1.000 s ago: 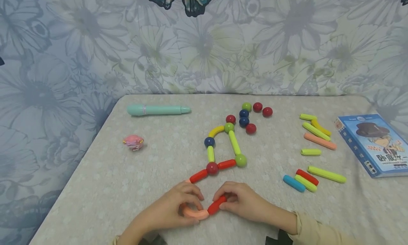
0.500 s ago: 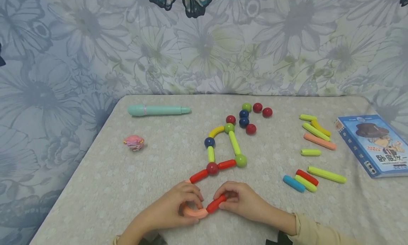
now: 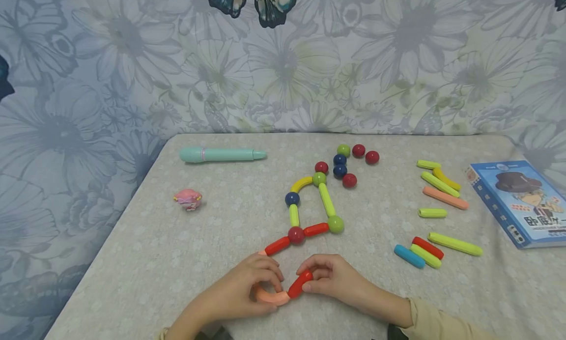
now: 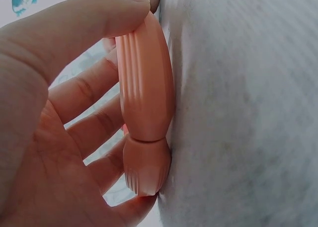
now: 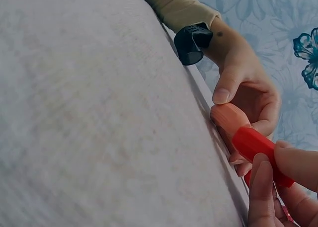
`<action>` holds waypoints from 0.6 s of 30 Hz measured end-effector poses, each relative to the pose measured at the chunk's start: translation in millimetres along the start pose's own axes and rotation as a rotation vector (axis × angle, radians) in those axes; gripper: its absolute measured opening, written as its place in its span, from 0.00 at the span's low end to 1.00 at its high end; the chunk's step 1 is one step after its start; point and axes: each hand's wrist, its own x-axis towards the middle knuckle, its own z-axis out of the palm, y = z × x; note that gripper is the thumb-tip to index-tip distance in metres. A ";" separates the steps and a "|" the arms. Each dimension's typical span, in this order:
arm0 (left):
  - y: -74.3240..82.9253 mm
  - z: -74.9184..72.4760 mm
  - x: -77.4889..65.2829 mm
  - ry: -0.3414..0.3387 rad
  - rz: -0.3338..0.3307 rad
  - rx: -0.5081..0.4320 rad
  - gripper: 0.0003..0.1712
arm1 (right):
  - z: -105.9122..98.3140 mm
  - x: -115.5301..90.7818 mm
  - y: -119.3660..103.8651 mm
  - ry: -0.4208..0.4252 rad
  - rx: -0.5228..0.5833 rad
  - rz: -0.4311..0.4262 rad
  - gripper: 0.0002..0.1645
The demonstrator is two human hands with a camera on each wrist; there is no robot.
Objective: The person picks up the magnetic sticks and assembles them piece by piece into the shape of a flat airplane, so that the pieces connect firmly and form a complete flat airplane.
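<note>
While both hands work at the near edge of the cloth [image 3: 353,300] in the head view, the left hand [image 3: 245,286] curls round an orange curve [image 3: 272,297], and the right hand [image 3: 333,281] pinches a red rod [image 3: 300,284] between thumb and fingers. Rod and curve touch end to end. Another orange end [image 3: 263,253] shows beyond the left hand, touching a second red rod [image 3: 277,245]. That rod runs to a red ball [image 3: 296,235], which is part of a loop of rods and balls with a yellow curve [image 3: 302,184] at its far side. Loose balls [image 3: 349,180] lie just beyond the loop; loose rods [image 3: 432,212] lie to the right, near a blue box [image 3: 522,202]. A green pen [image 3: 223,155] and a pink toy [image 3: 187,199] lie to the left.

In the left wrist view, the thumb [image 4: 99,18] presses the top of the orange curve, with fingers behind; a lower orange piece [image 4: 146,162] meets it end to end.

In the right wrist view, thumb and fingers clamp the red rod, its other end against the orange curve, which the left hand holds.
</note>
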 end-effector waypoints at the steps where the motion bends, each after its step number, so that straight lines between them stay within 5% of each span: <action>1: 0.0 0.1 0.0 0.001 -0.005 -0.001 0.13 | 0.1 0.0 0.3 0.001 0.009 0.008 0.15; 7: -0.5 0.7 1.4 0.017 -0.017 -0.007 0.12 | -2.6 0.5 0.3 -0.004 0.039 0.040 0.16; 18: -1.4 1.8 1.4 0.066 0.072 0.003 0.08 | -3.7 0.6 -6.0 0.032 0.075 0.071 0.20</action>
